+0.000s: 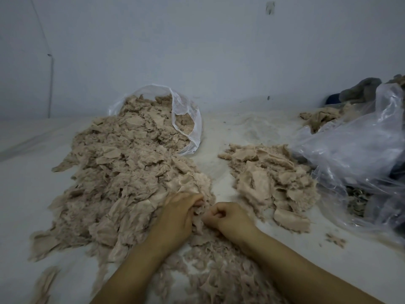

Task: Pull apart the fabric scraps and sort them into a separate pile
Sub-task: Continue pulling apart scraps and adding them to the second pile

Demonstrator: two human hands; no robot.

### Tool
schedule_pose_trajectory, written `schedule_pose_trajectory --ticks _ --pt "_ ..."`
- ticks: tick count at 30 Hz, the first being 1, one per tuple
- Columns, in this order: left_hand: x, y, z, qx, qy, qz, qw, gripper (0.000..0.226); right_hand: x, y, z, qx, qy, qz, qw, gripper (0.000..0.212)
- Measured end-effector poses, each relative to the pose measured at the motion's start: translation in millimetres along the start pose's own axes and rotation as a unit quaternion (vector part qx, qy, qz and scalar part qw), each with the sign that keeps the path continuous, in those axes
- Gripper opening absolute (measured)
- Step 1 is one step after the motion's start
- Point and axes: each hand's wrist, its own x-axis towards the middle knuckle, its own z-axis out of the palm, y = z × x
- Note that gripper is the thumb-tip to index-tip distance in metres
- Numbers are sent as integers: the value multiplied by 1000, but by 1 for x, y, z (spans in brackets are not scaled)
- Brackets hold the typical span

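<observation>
Fabric scraps (122, 172) heaped left; sorted pile (274, 178) right, bare strip between. My left hand (179, 216) and right hand (228, 218) pinch one scrap (198, 216). Bag (355, 150) contents unclear.

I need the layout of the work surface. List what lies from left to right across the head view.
Big pile of scraps spilling from an open clear bag → left hand → right hand, both gripping scraps at the big pile's near edge → smaller pile → crumpled plastic bag.
</observation>
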Motion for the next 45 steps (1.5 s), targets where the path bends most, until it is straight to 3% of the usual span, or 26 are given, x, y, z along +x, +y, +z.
schedule_pose_trajectory --ticks 2,4,7,10,16,18,19,21,25,27,29,31,33,35,37,39,43,45 --pt "-2 -6 1 48 -66 34 996 41 -5 2 -3 31 12 -2 999 18" --pt "-3 -13 5 129 -106 32 986 40 -16 6 -7 -33 8 -53 998 15" --pt "-3 -18 11 157 -100 7 983 36 -42 17 -9 -154 -74 -147 974 10" --pt "-3 -18 15 156 -83 20 984 34 -56 18 -22 -97 -135 -137 977 13" --pt "-5 -14 15 104 -61 15 993 30 -10 15 -52 2 16 26 1000 18" --pt "-4 -14 14 71 -37 5 997 25 2 15 -52 -71 97 -8 993 19" --pt "-3 -14 13 54 -24 -4 998 22 3 13 -48 -108 102 -39 988 17" --pt "-1 -14 13 32 -1 -14 999 17 -6 8 -31 -123 38 -75 989 11" --pt "0 -7 8 -17 70 16 997 10 -21 12 -9 -240 -65 -98 964 38" --pt "0 -2 1 -52 114 45 991 18 -24 12 -12 -265 -72 -127 953 26" --pt "0 4 -4 -131 61 37 989 28 -24 13 -15 -208 -31 -130 969 18" --pt "-2 11 -3 -203 -72 -46 975 46 -26 15 -17 -52 17 -100 993 16" --pt "-4 17 6 -244 -172 -131 945 69 -26 17 -19 107 24 -69 992 15" --pt "-4 18 15 -311 -149 -174 922 55 -27 18 -23 180 24 -57 982 13" --pt "-2 18 13 -436 -108 -231 863 23 -27 18 -25 212 18 -52 976 8" --pt "0 16 8 -507 -94 -257 817 7 -26 19 -24 226 17 -46 973 9" --pt "1 17 2 -510 -101 -253 816 4 -26 18 -26 275 31 -35 960 14" --pt "2 17 -1 -533 -105 -270 795 20 -26 17 -26 295 23 -24 955 15"
